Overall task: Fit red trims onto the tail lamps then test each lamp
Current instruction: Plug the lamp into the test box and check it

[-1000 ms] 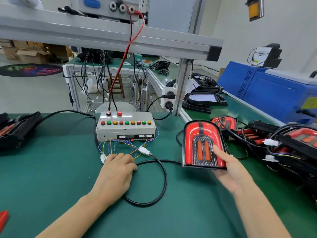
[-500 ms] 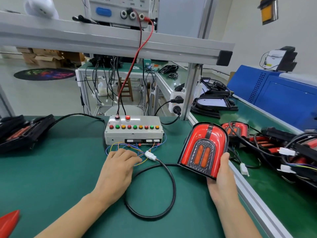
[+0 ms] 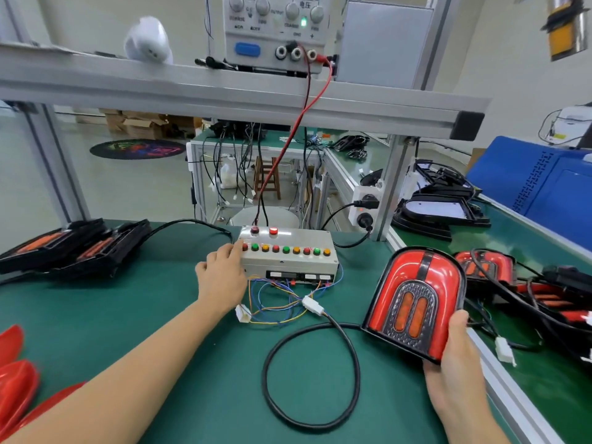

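The green bench [image 3: 96, 315] fills the view, its metal edge rail [image 3: 499, 373] running down the right side. On it sits the grey test box [image 3: 288, 261] with its row of coloured buttons. The tail lamp [image 3: 416, 299], red trim already on, stands tilted at the right, just beside that rail. Its black cable [image 3: 320, 373] loops across the mat to a white connector [image 3: 313, 305] under the box.

The right hand [image 3: 455, 379] grips the lamp's lower right corner, thumb curled over the front edge. The left hand [image 3: 221, 280] reaches to the box's left end, fingers extended and close together, tips at the first red button [image 3: 245, 247]; whether one is pressing I cannot tell.

Risks now: the buttons sit close, so a fingertip could catch the wrong one. A one-corner grip near the rail could let the lamp tip off the bench, and the looped cable would tug the connector loose if the lamp lifts far.

Room: open mat lies in the middle; black lamp housings [image 3: 73, 248] crowd the left, wired lamps [image 3: 519, 283] the right, loose red trims [image 3: 16, 379] the near-left corner.
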